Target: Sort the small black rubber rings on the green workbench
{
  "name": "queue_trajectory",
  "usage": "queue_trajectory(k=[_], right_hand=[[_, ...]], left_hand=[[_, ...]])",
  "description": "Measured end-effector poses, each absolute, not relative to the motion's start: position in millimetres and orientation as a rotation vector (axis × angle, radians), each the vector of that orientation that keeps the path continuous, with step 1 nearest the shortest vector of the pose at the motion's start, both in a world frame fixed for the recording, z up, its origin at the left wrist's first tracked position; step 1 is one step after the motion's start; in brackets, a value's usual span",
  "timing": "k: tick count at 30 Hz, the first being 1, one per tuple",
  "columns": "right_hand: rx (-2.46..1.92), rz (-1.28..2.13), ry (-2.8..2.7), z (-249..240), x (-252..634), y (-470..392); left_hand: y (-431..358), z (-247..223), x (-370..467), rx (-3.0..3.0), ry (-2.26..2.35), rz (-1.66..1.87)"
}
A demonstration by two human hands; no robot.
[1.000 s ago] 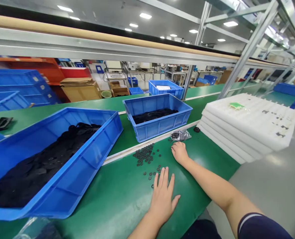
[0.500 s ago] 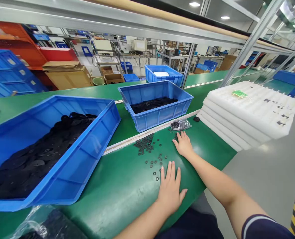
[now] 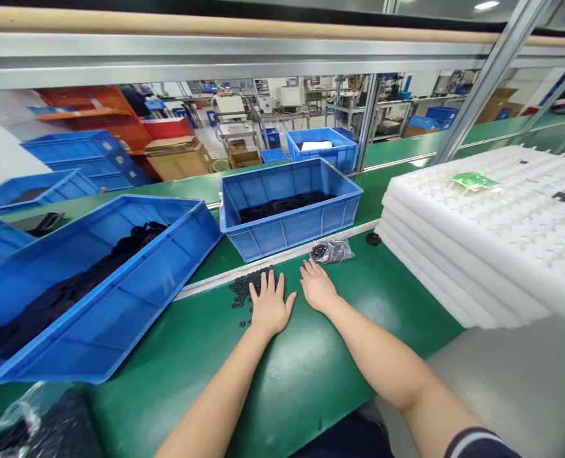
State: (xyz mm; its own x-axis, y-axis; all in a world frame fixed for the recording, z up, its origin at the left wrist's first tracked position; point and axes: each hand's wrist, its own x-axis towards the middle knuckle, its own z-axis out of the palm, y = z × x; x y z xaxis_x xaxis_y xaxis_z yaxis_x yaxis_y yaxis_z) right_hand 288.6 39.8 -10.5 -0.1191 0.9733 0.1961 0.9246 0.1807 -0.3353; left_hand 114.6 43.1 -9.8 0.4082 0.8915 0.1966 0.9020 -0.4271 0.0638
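My left hand (image 3: 270, 310) lies palm down with fingers spread, its fingertips over the edge of a cluster of small black rings (image 3: 243, 289). Some of the rings are hidden under those fingers. To its right, my right hand (image 3: 317, 288) rests palm down with its fingers stretched forward and nothing visible in them. Just beyond its fingertips lies a clear plastic bag (image 3: 337, 251) with small black parts inside. Both hands are on the green tabletop (image 3: 311, 362).
A large blue bin (image 3: 168, 273) of flat black pieces stands at left, another blue bin (image 3: 287, 232) behind the rings. White foam sheets (image 3: 435, 248) are stacked at right, near a black round part (image 3: 373, 239). A bag of black pieces (image 3: 48, 423) sits front left.
My left hand has moved forward and left to the ring cluster. Stray rings nearer me are now gathered toward the cluster. My right hand has shifted slightly left, and the view has turned.
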Motion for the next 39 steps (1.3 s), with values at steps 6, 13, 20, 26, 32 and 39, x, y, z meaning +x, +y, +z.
queue_trajectory(k=[6, 13, 20, 26, 32, 39], right_hand=[[-1.737, 0.254, -2.068, -17.7, 302.9, 29.3], [-1.799, 0.212, -1.917, -20.0, 302.8, 27.7], [-1.772, 0.136, -1.984, -24.2, 295.7, 29.9], [-1.941, -0.055, -1.85, -19.0, 293.2, 26.3], [-1.803, -0.072, -1.896, -23.9, 299.1, 29.4], [-1.704, 0.021, -1.991, -20.0, 292.9, 23.9]], left_hand=[[41.8, -0.7, 120.4, -2.431, -1.761, -0.302], [-60.7, -14.1, 19.8, -2.383, -1.797, -0.419], [-71.4, -22.6, -16.6, -2.455, -1.853, -0.221], [-20.1, -12.7, 0.3, -2.556, -1.851, -0.188], [5.6, -12.5, 0.8, -2.624, -1.853, -0.305], [-17.3, -10.0, -6.2, -2.667, -1.592, -0.834]])
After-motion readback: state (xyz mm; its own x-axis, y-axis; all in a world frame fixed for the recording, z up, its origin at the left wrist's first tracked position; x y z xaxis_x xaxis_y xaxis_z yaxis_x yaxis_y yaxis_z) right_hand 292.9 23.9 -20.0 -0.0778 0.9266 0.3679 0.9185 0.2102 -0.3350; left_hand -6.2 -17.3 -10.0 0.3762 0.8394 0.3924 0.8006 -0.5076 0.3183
